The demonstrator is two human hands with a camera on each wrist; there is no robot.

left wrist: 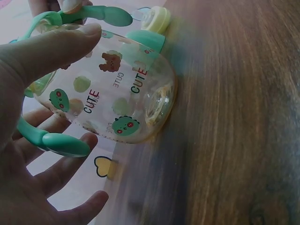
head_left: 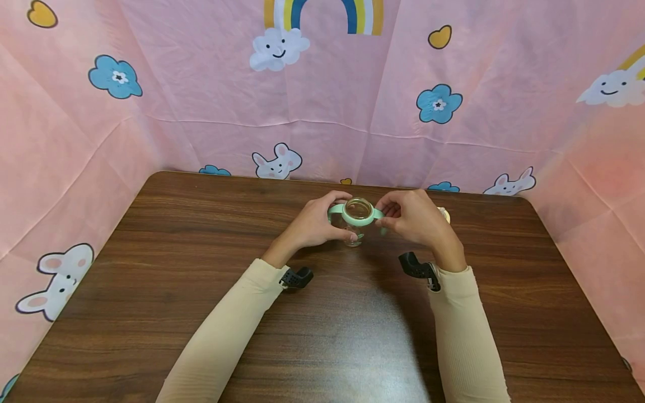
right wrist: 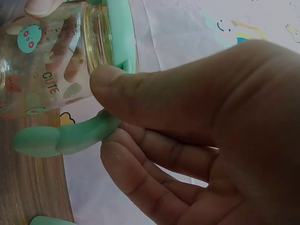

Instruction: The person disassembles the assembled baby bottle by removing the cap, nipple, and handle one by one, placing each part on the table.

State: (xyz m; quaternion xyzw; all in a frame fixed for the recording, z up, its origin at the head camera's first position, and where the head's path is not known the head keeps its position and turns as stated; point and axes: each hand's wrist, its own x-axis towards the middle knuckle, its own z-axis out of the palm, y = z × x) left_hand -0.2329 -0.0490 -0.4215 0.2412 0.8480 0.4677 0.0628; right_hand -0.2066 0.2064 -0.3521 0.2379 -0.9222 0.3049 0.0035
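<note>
A clear baby bottle (left wrist: 105, 89) with cartoon prints and the word CUTE stands on the table between the hands, its mouth uncovered. Around its neck sits a mint-green ring (head_left: 358, 221) with two curved handles. My left hand (head_left: 318, 221) holds the bottle from the left, thumb across its front, with one green handle (left wrist: 65, 144) among the spread fingers. On the other side, my right hand (head_left: 417, 217) pinches the second handle (right wrist: 61, 140) near the ring, between thumb and fingers.
A pale yellow nipple collar (left wrist: 157, 19) with a clear nipple lies behind the bottle, mostly hidden by the right hand in the head view. Beside it is a green cap (left wrist: 152, 41). The brown wooden table (head_left: 322, 336) meets a pink printed cloth (head_left: 332, 95) at the back and sides.
</note>
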